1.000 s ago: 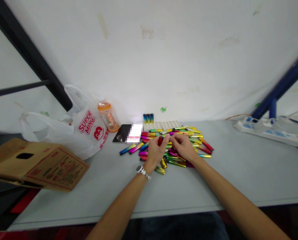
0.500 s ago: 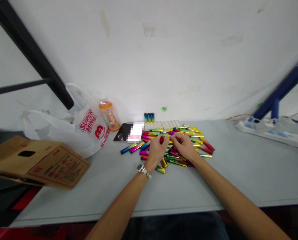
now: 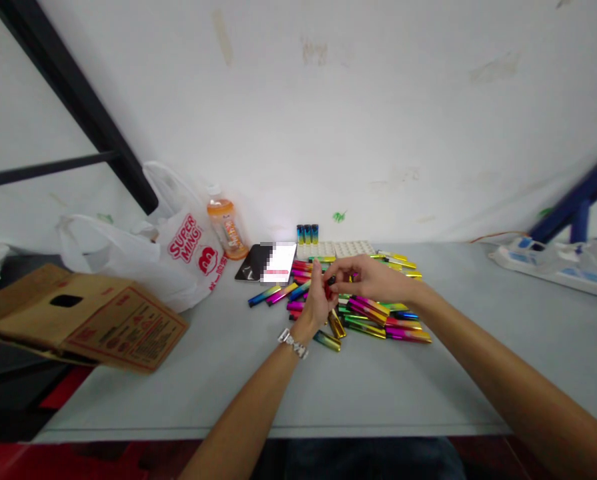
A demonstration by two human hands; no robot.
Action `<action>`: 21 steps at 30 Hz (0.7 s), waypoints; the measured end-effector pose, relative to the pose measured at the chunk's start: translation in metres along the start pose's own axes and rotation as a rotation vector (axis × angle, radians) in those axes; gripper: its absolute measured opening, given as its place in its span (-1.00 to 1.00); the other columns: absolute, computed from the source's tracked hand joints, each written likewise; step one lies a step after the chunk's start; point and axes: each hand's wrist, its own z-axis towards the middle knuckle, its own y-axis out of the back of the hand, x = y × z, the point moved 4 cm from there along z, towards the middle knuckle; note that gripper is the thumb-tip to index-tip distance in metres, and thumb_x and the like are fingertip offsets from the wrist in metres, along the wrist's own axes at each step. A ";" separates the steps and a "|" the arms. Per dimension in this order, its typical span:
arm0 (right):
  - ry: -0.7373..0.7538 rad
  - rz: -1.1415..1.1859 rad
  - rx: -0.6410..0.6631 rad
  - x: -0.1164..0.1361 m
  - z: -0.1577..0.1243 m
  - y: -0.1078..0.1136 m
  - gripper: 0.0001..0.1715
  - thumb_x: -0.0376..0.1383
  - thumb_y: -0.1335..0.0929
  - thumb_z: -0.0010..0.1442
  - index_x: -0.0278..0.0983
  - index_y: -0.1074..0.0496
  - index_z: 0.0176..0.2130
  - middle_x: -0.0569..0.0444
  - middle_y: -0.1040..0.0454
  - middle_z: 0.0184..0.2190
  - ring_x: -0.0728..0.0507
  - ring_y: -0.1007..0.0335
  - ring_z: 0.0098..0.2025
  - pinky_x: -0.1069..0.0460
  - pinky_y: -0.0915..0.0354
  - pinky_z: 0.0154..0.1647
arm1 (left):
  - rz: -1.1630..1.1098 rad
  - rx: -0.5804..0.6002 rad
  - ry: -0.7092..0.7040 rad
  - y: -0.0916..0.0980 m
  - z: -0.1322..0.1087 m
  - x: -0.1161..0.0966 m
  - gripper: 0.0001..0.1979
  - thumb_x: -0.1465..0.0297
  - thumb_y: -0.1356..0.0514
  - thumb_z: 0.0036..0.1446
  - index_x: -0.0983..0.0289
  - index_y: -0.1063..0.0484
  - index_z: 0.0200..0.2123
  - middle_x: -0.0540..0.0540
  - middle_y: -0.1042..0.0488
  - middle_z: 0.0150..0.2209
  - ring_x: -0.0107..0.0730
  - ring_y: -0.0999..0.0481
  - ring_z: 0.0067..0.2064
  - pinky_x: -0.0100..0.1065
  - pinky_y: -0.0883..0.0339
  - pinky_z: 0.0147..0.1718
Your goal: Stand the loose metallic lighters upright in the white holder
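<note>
Over a loose pile of shiny colour-fading tubes (image 3: 368, 310), my two hands meet. My left hand (image 3: 318, 300) is closed with its thumb pointing up, around a small tube (image 3: 331, 281) of which only a dark and reddish end shows. From the right, my right hand (image 3: 362, 277) reaches across, its thumb and fingertips pinched at that same end. Whether a separate small piece sits in the right fingertips is hidden. Behind the hands lies a white tray with rows of holes (image 3: 353, 249), and three blue-green tubes (image 3: 307, 234) stand upright at its back left.
A dark device with a lit screen (image 3: 251, 262) lies left of the pile. Farther left are an orange drink bottle (image 3: 228, 227), a white plastic bag (image 3: 178, 267) and an open cardboard box (image 3: 128, 327). White power strips (image 3: 553, 267) lie at the right by the wall.
My right hand has moved left onto my left hand, uncovering tubes at the pile's right front. My left thumb now points up. The whole view has shifted slightly.
</note>
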 end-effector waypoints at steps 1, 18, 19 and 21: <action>-0.011 -0.038 0.013 0.001 0.004 0.003 -0.74 -0.28 -0.37 0.14 -0.26 -0.53 -0.14 0.09 -0.52 -0.46 -0.03 -0.41 -0.43 0.07 -0.29 -0.40 | -0.054 0.025 0.031 -0.001 0.001 0.000 -0.26 -0.34 0.28 0.02 0.21 -0.16 -0.58 -0.09 -0.06 -0.73 -0.56 -0.04 -0.70 -0.44 0.08 -0.72; -0.015 -0.725 -0.251 -0.038 0.151 0.052 -0.78 -0.29 -0.40 0.12 -0.31 -0.58 -0.21 0.01 -0.55 -0.37 -0.05 -0.38 -0.38 0.07 -0.19 -0.35 | 0.898 -0.146 -0.251 0.041 -0.007 -0.025 -0.66 0.27 -0.01 0.26 0.25 -0.20 -0.56 -0.04 -0.25 -0.55 -0.46 -0.22 -0.48 -0.38 0.00 -0.46; -0.033 -0.764 -0.241 -0.041 0.159 0.048 -0.77 -0.29 -0.40 0.12 -0.29 -0.58 -0.20 0.00 -0.57 -0.34 -0.06 -0.40 -0.35 0.07 -0.19 -0.34 | 0.936 -0.138 -0.246 0.041 -0.007 -0.025 -0.68 0.31 -0.02 0.24 0.25 -0.20 -0.57 -0.04 -0.26 -0.55 -0.46 -0.22 -0.49 -0.38 0.01 -0.47; -0.066 -0.817 -0.234 -0.046 0.170 0.041 -0.75 -0.29 -0.39 0.13 -0.27 -0.59 -0.17 -0.01 -0.59 -0.28 -0.09 -0.43 -0.30 0.07 -0.22 -0.33 | 0.999 -0.139 -0.222 0.045 -0.005 -0.026 -0.72 0.37 -0.04 0.20 0.25 -0.23 -0.57 -0.02 -0.30 -0.55 -0.46 -0.25 -0.49 -0.38 0.00 -0.47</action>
